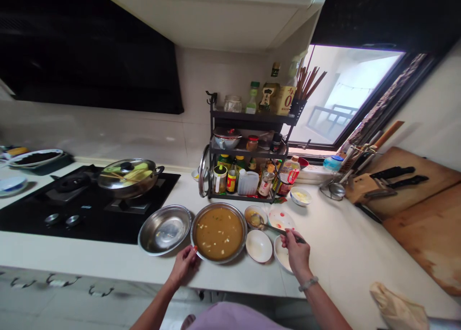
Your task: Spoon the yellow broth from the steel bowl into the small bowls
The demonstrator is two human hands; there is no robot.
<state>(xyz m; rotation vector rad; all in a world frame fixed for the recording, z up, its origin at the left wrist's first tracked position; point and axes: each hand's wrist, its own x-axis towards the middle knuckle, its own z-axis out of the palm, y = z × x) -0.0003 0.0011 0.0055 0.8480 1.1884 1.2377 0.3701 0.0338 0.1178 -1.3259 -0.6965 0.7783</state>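
My left hand (184, 263) grips the near rim of a steel bowl (219, 233) full of brown soup on the white counter. My right hand (296, 251) is closed on the handle of a ladle (268, 225). The ladle's scoop rests over a small bowl (255, 216) holding some of the same soup. An empty white bowl (258, 246) sits just in front, and another white bowl (280, 258) lies partly under my right hand. A patterned small dish (281, 220) stands behind them.
An empty steel bowl (164, 229) sits left of the soup. A lidded wok (128, 176) stands on the black hob (54, 210). A black spice rack (248, 152) rises behind; wooden cutting boards (425, 224) and knives (394, 176) lie at right.
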